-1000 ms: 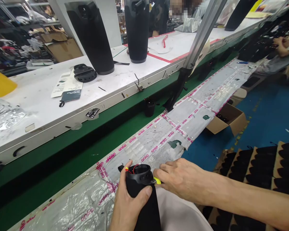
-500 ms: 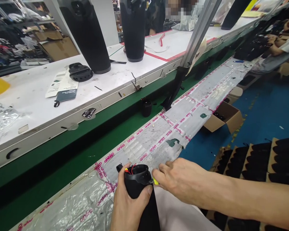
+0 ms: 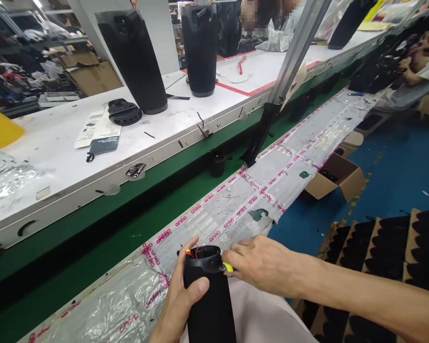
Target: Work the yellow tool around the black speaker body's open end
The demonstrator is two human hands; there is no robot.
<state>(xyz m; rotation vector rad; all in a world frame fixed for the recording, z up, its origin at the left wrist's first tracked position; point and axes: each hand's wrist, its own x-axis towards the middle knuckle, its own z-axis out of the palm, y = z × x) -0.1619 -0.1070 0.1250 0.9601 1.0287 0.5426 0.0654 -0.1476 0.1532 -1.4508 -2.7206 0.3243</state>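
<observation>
Left fingers (image 3: pixel 197 288) around black cylinder (image 3: pixel 210 309), yellow tool (image 3: pixel 228 267) in right fingers (image 3: pixel 235 259)

Seeing a white bench (image 3: pixel 64 166) slanting up to the right. Finding on it a left black cylinder (image 3: pixel 139 66), a right black cylinder (image 3: pixel 199 59) and, farther along, a third cylinder (image 3: pixel 348 26). Noticing a round black part (image 3: pixel 124 113) touching a printed white card (image 3: pixel 87 131), with a dark tag (image 3: pixel 106 145) touching that card too. Spotting a yellow object (image 3: pixel 2 129) and crumpled clear plastic (image 3: pixel 7 174) leftward, a red strip (image 3: pixel 240 65) inside red tape lines (image 3: pixel 232 88). Looking lower at a ledge (image 3: pixel 221 202) covered in grey plastic and pink-lettered tape, holding a blue item (image 3: pixel 355 94) toward its far end. Seeing a green surface (image 3: pixel 186 183) between, bearing a small black part (image 3: pixel 218 164). Noting a blue floor (image 3: pixel 293 233), supporting an open carton (image 3: pixel 350 183).
</observation>
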